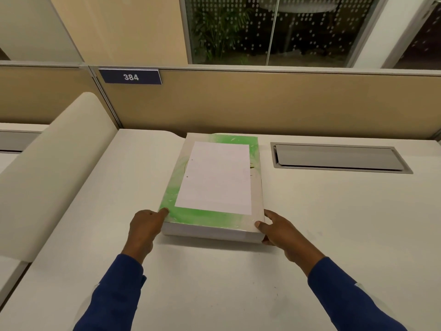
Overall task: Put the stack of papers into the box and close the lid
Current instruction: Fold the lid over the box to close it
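A flat white box with a green-smeared lid (205,219) lies in the middle of the desk, lid down. On top of the lid rests white paper (216,177) with two punch holes on its left edge. My left hand (144,229) touches the box's near left corner, index finger on the lid. My right hand (278,231) grips the near right corner, thumb on top and fingers along the side.
The white desk (334,223) carries a grey cable hatch (338,157) at the back right. A tan partition (274,103) with a "384" sign (130,77) runs behind. A cream rounded divider (55,168) stands on the left.
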`<move>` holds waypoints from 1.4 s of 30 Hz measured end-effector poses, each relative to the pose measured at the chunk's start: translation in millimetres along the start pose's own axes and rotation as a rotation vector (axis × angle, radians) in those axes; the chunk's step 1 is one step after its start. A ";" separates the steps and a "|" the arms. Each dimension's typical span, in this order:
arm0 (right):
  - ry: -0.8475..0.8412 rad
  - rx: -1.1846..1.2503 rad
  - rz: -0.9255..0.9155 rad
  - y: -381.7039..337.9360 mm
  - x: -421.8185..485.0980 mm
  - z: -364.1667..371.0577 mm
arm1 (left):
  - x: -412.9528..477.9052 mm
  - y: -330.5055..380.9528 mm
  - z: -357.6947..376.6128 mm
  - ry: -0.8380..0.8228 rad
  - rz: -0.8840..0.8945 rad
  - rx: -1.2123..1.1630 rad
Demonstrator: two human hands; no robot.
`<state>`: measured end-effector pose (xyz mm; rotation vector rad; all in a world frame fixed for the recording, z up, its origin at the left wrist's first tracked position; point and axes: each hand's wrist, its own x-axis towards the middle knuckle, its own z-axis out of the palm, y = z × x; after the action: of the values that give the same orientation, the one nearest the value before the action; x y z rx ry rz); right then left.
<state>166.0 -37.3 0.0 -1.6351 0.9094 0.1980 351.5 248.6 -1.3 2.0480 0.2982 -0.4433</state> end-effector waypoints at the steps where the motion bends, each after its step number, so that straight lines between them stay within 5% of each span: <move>1: -0.008 0.005 0.011 2.5 -0.4 0.6 | 0.5 -1.6 -1.4 -0.007 -0.005 -0.010; 13: 0.020 -0.152 -0.004 12.5 -0.9 8.9 | -2.2 -3.6 -5.6 -0.008 -0.008 0.003; 25: 0.005 -0.247 -0.040 11.9 2.2 12.2 | 5.7 -7.1 -20.4 -0.259 -0.234 -0.198; 31: -0.009 -0.322 -0.013 11.3 5.4 10.0 | 2.5 -11.6 -8.5 -0.183 -0.071 0.161; 35: 0.082 -0.642 -0.109 -4.6 16.1 6.3 | -2.6 -6.5 -0.6 -0.106 0.270 0.693; 38: 0.127 -0.802 -0.316 -18.9 27.1 6.4 | -2.2 1.6 8.7 -0.253 0.494 0.816; 42: 0.003 -0.984 -0.337 -30.1 40.4 12.1 | 3.2 6.3 19.2 -0.453 0.440 1.007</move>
<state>217.1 -44.5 -4.1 -2.6621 0.5235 0.4537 353.2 228.9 -6.4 2.7615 -0.7946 -0.8655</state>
